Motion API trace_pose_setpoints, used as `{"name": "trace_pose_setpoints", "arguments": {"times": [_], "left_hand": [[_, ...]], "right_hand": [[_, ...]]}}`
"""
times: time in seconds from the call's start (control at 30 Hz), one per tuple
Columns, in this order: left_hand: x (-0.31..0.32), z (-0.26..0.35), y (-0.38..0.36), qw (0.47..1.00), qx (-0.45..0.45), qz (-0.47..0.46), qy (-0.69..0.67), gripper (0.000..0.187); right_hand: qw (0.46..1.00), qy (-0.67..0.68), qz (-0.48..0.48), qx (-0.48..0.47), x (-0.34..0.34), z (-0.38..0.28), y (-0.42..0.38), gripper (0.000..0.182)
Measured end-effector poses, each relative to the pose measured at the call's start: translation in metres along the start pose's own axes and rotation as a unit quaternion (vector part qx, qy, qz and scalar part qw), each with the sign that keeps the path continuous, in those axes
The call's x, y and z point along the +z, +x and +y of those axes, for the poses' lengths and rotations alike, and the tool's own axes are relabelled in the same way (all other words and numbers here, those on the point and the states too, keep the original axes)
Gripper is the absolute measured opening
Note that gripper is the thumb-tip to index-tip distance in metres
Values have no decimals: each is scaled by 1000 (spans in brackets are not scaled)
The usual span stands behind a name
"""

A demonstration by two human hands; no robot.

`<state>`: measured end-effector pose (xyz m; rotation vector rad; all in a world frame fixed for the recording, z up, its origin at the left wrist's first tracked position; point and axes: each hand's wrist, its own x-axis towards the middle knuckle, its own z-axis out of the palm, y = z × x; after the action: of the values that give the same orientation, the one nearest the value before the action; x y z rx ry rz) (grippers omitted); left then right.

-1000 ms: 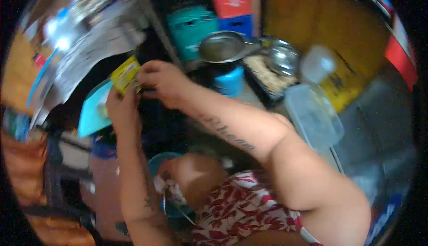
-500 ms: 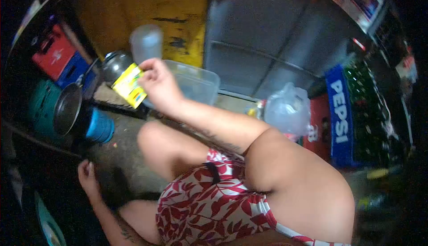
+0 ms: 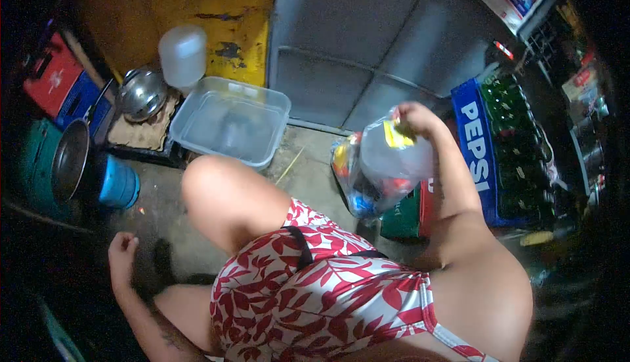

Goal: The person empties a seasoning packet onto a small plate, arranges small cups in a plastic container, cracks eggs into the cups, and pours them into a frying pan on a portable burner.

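My right hand (image 3: 421,120) is closed on a small yellow sachet (image 3: 398,134) at the top of a clear plastic bag (image 3: 377,188). Colourful packets and a pale, round-looking shape show through the bag, and I cannot make out whether the fingers also grip its edge. At the lower left, my left hand (image 3: 123,252) hangs low with its fingers curled in and no object visible in them.
A clear plastic tub (image 3: 275,109) stands by the yellow panel, beside a translucent jar (image 3: 184,54) and a metal pot (image 3: 142,96). Left are a frying pan (image 3: 70,159) and a blue canister (image 3: 120,181). A blue Pepsi crate (image 3: 471,145) with green bottles stands right.
My right hand has carried the yellow sachet from near the pot and tub across to the plastic bag on the right. My left hand stays low at the left.
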<state>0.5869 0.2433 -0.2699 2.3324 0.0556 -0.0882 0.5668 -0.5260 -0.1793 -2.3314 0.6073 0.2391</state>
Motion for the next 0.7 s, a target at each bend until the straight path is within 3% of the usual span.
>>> {"name": "trace_pose_setpoints", "arguments": {"times": [0.03, 0.07, 0.1, 0.13, 0.17, 0.2, 0.23, 0.33, 0.4, 0.47, 0.57, 0.63, 0.67, 0.7], "left_hand": [[-6, 4, -1, 999, -12, -31, 26, 12], [-5, -7, 0, 999, -11, -24, 27, 14], [-3, -19, 0, 999, -15, -15, 28, 16], [-4, -7, -5, 999, -24, -11, 35, 18], [-5, 6, -8, 998, -37, -3, 42, 20], [-6, -11, -7, 999, -15, 5, 43, 24], [-7, -19, -8, 999, -2, 8, 36, 26], [-8, -16, -22, 998, -25, 29, 40, 25], [-10, -15, -28, 999, -24, 33, 15, 24], [-18, -8, -33, 998, -39, 42, 23, 23], [-19, -3, -42, 997, -45, 66, 12, 22], [-23, -4, -41, 995, -42, 91, 7, 21], [-21, -11, -36, 996, -52, 79, 0, 23], [-19, -15, -34, 996, -61, 67, -8, 24]], "right_hand": [[979, -189, -69, 21, -2, 34, 15, 23], [918, -373, -134, 32, 3, 60, 37, 29], [940, -261, 55, 214, 22, 35, 4, 28], [839, -530, -47, 114, 21, 35, -6, 23], [831, -533, -13, 158, 28, 51, 5, 24], [825, -527, -42, 198, 32, 48, 6, 28], [833, -528, 45, 159, 36, 67, 10, 30], [823, -543, 36, 164, 20, 56, 32, 31], [856, -490, 103, 127, 21, -7, -7, 27], [827, -548, 92, 84, 0, -1, 22, 30], [845, -489, 216, -22, 25, -92, 12, 44], [850, -405, 251, -224, 52, -144, 11, 41], [818, -379, 283, -327, 65, -150, 35, 40], [848, -306, 258, -346, 94, -191, 23, 44]]}}
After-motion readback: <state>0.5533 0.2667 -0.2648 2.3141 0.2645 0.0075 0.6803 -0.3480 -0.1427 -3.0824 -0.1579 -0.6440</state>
